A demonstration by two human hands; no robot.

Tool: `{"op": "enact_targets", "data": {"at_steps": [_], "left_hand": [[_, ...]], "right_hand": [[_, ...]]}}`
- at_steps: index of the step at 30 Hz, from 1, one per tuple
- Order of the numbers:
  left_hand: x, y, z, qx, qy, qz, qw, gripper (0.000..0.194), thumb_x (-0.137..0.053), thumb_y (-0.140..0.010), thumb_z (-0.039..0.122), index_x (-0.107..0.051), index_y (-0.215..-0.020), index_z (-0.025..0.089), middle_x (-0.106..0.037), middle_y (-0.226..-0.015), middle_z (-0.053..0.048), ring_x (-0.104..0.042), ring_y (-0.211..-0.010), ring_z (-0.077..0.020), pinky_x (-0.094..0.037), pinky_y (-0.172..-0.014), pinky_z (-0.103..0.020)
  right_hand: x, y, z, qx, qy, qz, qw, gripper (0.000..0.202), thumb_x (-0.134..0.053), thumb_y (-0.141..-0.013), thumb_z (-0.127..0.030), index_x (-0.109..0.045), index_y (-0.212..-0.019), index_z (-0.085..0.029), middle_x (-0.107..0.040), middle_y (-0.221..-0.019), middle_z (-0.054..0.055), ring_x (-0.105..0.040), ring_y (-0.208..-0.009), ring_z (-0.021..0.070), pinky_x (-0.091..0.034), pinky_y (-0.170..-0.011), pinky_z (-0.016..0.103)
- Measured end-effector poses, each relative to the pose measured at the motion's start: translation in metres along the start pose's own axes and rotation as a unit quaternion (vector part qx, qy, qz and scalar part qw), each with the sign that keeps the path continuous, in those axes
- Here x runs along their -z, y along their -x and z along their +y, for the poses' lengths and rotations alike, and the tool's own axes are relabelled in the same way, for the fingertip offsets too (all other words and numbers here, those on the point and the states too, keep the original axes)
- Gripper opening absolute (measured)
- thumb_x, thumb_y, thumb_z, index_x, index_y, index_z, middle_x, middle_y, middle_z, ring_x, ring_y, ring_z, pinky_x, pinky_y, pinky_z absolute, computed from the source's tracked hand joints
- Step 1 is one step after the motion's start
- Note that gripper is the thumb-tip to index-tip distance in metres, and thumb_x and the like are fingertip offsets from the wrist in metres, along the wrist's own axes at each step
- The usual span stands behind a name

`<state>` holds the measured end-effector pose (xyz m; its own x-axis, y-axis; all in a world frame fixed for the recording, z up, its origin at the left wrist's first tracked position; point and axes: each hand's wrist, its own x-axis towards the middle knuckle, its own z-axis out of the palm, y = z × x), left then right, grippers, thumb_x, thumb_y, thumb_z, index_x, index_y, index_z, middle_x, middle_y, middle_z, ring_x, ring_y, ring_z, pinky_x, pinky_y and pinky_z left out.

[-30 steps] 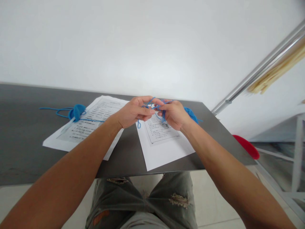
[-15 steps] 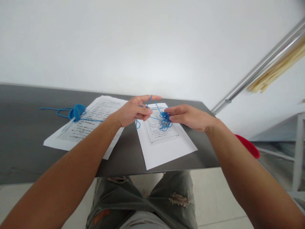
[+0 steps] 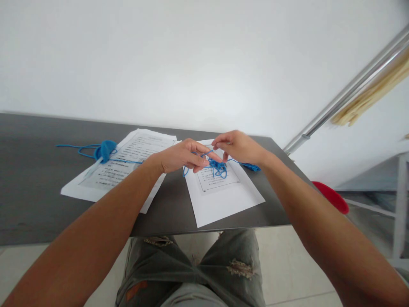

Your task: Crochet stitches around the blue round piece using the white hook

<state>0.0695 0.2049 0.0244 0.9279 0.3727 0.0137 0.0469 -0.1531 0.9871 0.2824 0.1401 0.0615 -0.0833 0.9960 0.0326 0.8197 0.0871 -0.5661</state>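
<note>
My left hand [image 3: 185, 156] is closed on a strand of blue yarn, with its index finger stretched out to the right. Strands loop around its fingers, and a small loop hangs below them. A loose blue yarn tangle [image 3: 218, 169] lies just beyond its fingertips, over the right-hand printed sheet [image 3: 223, 200]. Above the tangle, my right hand [image 3: 238, 146] has its fingers bent downward, the tips at a yarn strand; their exact hold is partly hidden. Behind its wrist rests another blue yarn bundle [image 3: 251, 166].
A small blue knitted piece [image 3: 105, 150] with a thin pale stick [image 3: 89, 170] lies on the left printed sheet [image 3: 96, 189]. Yarn runs from it toward my left forearm. The dark table [image 3: 32, 179] meets a white wall. Right of the table are a red rounded object [image 3: 330, 197] and a metal pole [image 3: 335, 108].
My right hand has moved up and left from the tangle's right side to above it. My left index finger has tipped down toward the tangle. The yarn bundle at right has come into view.
</note>
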Motion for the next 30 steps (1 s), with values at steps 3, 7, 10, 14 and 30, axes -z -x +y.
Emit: {"op": "enact_targets", "data": {"at_steps": [3,7,10,14,30], "left_hand": [[0.0,0.0,-0.001,0.01,-0.014,-0.004,1.0,0.029,-0.075,-0.084,0.028,-0.085,-0.107,0.013,-0.056,-0.054,-0.002,-0.043,-0.052,-0.0108,-0.027,-0.052,-0.027],[0.001,0.0,-0.001,0.009,-0.029,-0.005,1.0,0.032,-0.075,-0.085,0.029,-0.085,-0.111,0.013,-0.055,-0.054,-0.001,-0.043,-0.051,-0.0112,-0.029,-0.052,-0.027],[0.002,0.0,-0.001,0.014,-0.03,-0.006,0.999,0.035,-0.075,-0.085,0.029,-0.083,-0.114,0.012,-0.055,-0.054,0.0,-0.04,-0.051,-0.0105,-0.028,-0.051,-0.026],[0.002,0.001,0.0,0.027,-0.017,0.002,0.999,0.04,-0.075,-0.083,0.026,-0.079,-0.121,0.012,-0.055,-0.054,0.001,-0.037,-0.05,-0.0096,-0.024,-0.05,-0.025],[-0.002,-0.002,-0.007,0.073,-0.031,0.104,0.991,0.052,-0.075,-0.08,0.021,-0.067,-0.131,0.013,-0.06,-0.059,0.001,-0.046,-0.054,-0.0129,-0.028,-0.051,-0.025]], "right_hand": [[-0.014,-0.015,0.009,-0.011,0.132,-0.049,0.99,0.021,-0.061,-0.096,-0.027,-0.079,-0.092,-0.016,-0.078,-0.077,0.008,-0.071,-0.068,0.0197,-0.049,-0.067,0.029],[-0.022,-0.028,0.017,-0.034,0.181,-0.067,0.981,0.022,-0.082,-0.079,-0.034,-0.074,-0.067,-0.017,-0.075,-0.071,0.013,-0.068,-0.075,0.0262,-0.042,-0.063,0.032],[-0.022,-0.03,0.017,-0.038,0.173,-0.088,0.98,0.02,-0.087,-0.069,-0.023,-0.07,-0.061,-0.018,-0.069,-0.062,0.007,-0.063,-0.067,0.0217,-0.038,-0.06,0.031],[-0.007,-0.024,0.017,-0.031,0.125,-0.083,0.988,0.014,-0.081,-0.076,-0.021,-0.07,-0.067,-0.018,-0.064,-0.06,0.0,-0.054,-0.059,0.0141,-0.037,-0.057,0.029],[0.112,0.041,0.004,-0.06,-0.441,0.367,0.817,0.046,-0.047,-0.103,-0.004,-0.059,-0.061,-0.019,-0.068,-0.059,0.003,-0.051,-0.047,0.0037,-0.02,-0.049,0.035]]}}
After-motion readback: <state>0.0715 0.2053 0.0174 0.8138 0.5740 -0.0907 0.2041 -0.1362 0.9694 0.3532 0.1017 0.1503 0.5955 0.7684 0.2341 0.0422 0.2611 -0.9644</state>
